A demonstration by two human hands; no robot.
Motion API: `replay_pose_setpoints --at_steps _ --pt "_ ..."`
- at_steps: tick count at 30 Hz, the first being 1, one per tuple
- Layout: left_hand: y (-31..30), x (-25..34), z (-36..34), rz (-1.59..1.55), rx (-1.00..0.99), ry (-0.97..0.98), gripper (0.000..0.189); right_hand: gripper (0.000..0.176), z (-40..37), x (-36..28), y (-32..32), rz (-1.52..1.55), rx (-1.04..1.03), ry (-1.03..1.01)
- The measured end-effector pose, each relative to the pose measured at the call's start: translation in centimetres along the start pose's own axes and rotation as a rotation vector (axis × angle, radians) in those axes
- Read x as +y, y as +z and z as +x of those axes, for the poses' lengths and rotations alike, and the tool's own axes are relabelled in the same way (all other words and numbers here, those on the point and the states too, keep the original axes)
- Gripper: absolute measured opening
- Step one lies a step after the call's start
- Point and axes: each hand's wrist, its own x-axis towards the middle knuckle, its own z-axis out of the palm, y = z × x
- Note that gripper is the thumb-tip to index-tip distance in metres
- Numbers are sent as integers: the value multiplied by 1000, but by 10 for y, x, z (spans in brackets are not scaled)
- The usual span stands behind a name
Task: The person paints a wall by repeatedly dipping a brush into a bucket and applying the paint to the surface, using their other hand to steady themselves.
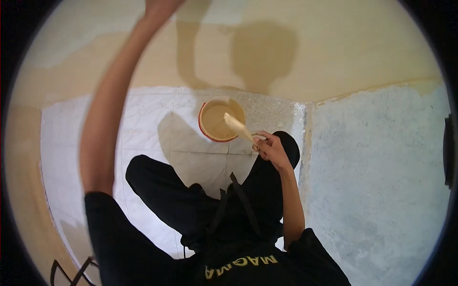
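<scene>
My right hand (271, 148) is closed around the handle of a paint-covered brush (237, 126), above my right knee. The brush is coated in cream paint, and its tip points up and left over a round bucket (205, 127). That bucket has a red rim and holds cream paint; it stands on the tiled floor close to the wall. My left arm reaches up and forward to the top edge of the view. Only the wrist and part of my left hand (162, 5) show there; the fingers are cut off.
A cream-coloured wall (334, 52) stands in front, with shadows on it. White floor tiles (148, 128) lie below. At the right is a pale grey-blue surface (372, 181). My legs are folded on either side, and a dark angular frame (71, 274) shows at the bottom left.
</scene>
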Motion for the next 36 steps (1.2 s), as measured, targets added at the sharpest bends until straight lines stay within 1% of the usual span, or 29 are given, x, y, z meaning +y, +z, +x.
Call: replay_pose_setpoints --at_steps 1,2,3,4,5,6,7,8,9,10,12,13,14,15,16,17,18,19,20,22,23,25,26,28,30,32,34,36 --pt "-9 25 -27 -131 -21 -184 38 28 -6 2 -2 9 15 -22" --pt "-3 22 -71 -216 164 -180 27 29 -12 9 -4 215 -14 18" --pt "-3 29 -111 -273 209 -149 20 30 -16 14 -5 420 -44 56" --pt "-8 35 -151 -355 224 -218 13 30 -17 15 -7 431 -22 38" --pt "-14 43 -192 -422 216 -353 14 29 -19 19 -7 536 -74 66" --pt "-16 50 -215 -484 245 -505 15 28 -22 23 -5 653 -109 85" --pt "-18 44 -237 -413 238 -603 13 27 -17 37 -1 668 -103 102" --pt "-13 33 -258 -371 249 -653 14 25 -10 52 0 678 -79 112" --pt "-8 24 -271 -377 214 -741 14 25 -4 64 2 654 -90 83" --pt "-3 24 -274 -435 191 -811 15 25 3 72 5 618 -113 64" --pt "9 9 -301 -485 109 -845 17 24 13 76 15 628 -112 106" --pt "17 16 -303 -491 59 -873 18 24 6 69 5 628 -99 98" --pt "21 15 -311 -497 12 -895 18 25 4 66 6 635 -146 85" --pt "28 15 -317 -505 15 -888 18 26 3 65 6 638 -200 78" --pt "37 -2 -332 -512 -42 -947 19 26 19 71 12 639 -198 71" --pt "35 -1 -333 -508 -101 -1016 20 28 18 70 18 597 -188 46" --pt "35 0 -333 -501 -103 -1017 20 30 17 70 24 555 -180 19" --pt "38 -1 -332 -566 -78 -1097 21 32 19 75 29 488 -171 2" --pt "40 0 -328 -629 -53 -1176 22 32 18 75 34 495 -177 0" --pt "47 -3 -328 -693 -31 -1197 23 30 22 76 38 359 -52 9" --pt "53 -8 -329 -688 -28 -1206 23 30 34 85 43 357 -53 1" --pt "56 -10 -333 -681 -39 -1248 23 25 43 107 48 149 201 -178" --pt "55 -9 -336 -683 -40 -1249 23 25 42 100 47 148 203 -178" --pt "57 -6 -333 -690 -9 -1378 23 23 29 67 47 -117 237 6" --pt "50 10 -325 -712 14 -1417 23 24 19 62 49 -142 250 -3" --pt "44 18 -318 -688 -25 -1305 21 26 16 72 52 -153 261 -17" --pt "39 18 -321 -673 -34 -1316 20 28 17 84 58 -75 328 -162" --pt "37 16 -325 -721 -27 -1369 20 29 22 85 58 -41 332 -156"
